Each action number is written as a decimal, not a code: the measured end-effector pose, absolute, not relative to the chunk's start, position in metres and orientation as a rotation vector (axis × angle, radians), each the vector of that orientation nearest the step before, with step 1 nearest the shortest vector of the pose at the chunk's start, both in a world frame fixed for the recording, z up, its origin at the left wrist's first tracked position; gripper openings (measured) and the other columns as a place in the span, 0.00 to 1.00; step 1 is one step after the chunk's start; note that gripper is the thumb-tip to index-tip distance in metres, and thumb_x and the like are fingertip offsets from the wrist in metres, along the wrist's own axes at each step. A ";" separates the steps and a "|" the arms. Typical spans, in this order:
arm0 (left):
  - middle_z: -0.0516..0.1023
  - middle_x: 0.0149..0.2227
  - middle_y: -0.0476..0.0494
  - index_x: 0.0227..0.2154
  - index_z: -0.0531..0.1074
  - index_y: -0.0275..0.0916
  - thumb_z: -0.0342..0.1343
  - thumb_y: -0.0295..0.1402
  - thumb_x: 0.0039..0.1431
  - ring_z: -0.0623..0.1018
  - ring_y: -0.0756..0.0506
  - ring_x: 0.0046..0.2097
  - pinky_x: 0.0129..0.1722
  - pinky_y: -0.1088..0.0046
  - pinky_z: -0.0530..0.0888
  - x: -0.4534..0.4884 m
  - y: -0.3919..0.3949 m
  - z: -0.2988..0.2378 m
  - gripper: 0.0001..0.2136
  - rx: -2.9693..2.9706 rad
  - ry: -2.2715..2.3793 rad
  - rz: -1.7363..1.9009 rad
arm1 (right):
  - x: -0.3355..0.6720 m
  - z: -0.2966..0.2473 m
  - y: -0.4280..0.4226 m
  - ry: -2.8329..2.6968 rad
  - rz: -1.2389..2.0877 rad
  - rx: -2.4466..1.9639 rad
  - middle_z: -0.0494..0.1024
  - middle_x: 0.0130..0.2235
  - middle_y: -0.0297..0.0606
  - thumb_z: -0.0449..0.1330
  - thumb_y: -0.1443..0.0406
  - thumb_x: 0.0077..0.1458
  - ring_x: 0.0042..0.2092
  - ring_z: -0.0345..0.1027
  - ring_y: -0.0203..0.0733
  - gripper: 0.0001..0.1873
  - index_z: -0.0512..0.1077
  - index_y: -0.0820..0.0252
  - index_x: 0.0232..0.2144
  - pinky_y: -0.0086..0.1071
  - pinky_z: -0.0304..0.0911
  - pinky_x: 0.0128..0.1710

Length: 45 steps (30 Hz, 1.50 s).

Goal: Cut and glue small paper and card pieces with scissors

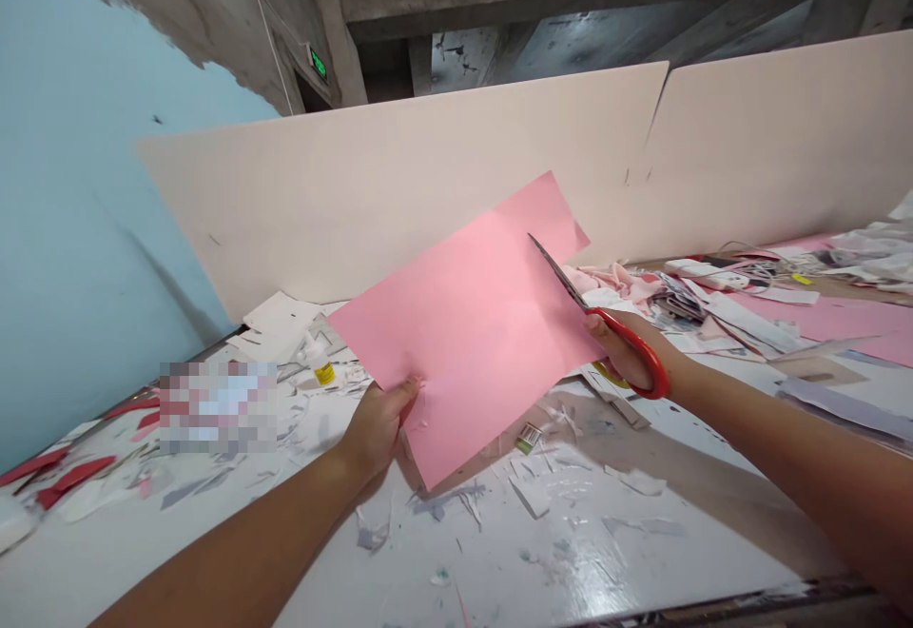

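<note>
Two hands show in the head view; the left hand (385, 423) pinches the sheet (449, 323) by its near-left edge, thumb on top; the right hand (628, 347) curls closed around the scissors (660, 376), a blade over the sheet between the hands; it looks light, bendy, easily creased, best held by edges; a board (399, 181) stands beyond, scraps (628, 281) lie past the right hand; room seems freer bodyward.

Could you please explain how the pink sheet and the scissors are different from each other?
Colour: the pink sheet is one plain colour, while the scissors show a red handle and a dark blade.
Size: the sheet looks much broader than the scissors.
Hold: the sheet is in the grip of the left hand, the scissors in that of the right hand.
Shared: both are held above the table.
</note>
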State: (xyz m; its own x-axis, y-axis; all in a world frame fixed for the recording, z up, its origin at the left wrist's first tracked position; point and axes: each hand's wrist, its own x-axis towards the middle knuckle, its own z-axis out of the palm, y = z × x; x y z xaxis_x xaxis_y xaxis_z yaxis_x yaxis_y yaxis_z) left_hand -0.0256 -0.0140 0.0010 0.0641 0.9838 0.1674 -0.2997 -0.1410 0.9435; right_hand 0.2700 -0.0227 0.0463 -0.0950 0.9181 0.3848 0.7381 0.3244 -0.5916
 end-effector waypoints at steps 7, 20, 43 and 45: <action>0.78 0.37 0.42 0.46 0.69 0.34 0.62 0.36 0.42 0.77 0.42 0.38 0.39 0.67 0.71 -0.025 -0.013 0.002 0.25 1.108 0.850 1.332 | 0.271 0.046 -0.022 -1.813 0.415 -1.361 0.62 0.18 0.30 0.47 0.47 0.52 0.20 0.59 0.37 0.21 0.55 0.56 0.20 0.33 0.57 0.22; 0.78 0.36 0.42 0.44 0.68 0.34 0.60 0.35 0.44 0.76 0.42 0.38 0.37 0.67 0.70 -0.026 -0.013 0.000 0.22 1.122 0.858 1.310 | 0.277 0.041 -0.018 -2.013 0.333 -1.260 0.60 0.20 0.32 0.41 0.49 0.56 0.23 0.56 0.37 0.21 0.53 0.56 0.19 0.33 0.56 0.24; 0.77 0.36 0.42 0.36 0.72 0.35 0.60 0.36 0.45 0.75 0.43 0.39 0.39 0.69 0.69 -0.028 -0.009 -0.003 0.14 1.147 0.859 1.392 | 0.272 0.047 -0.024 -1.853 0.456 -1.373 0.65 0.17 0.38 0.37 0.43 0.52 0.21 0.59 0.44 0.26 0.56 0.53 0.17 0.37 0.57 0.22; 0.77 0.36 0.43 0.37 0.72 0.35 0.60 0.35 0.45 0.75 0.43 0.39 0.39 0.68 0.69 -0.028 -0.009 -0.004 0.15 1.144 0.868 1.405 | 0.273 0.048 -0.024 -1.844 0.469 -1.381 0.65 0.17 0.38 0.37 0.43 0.52 0.22 0.59 0.44 0.27 0.56 0.54 0.16 0.38 0.58 0.23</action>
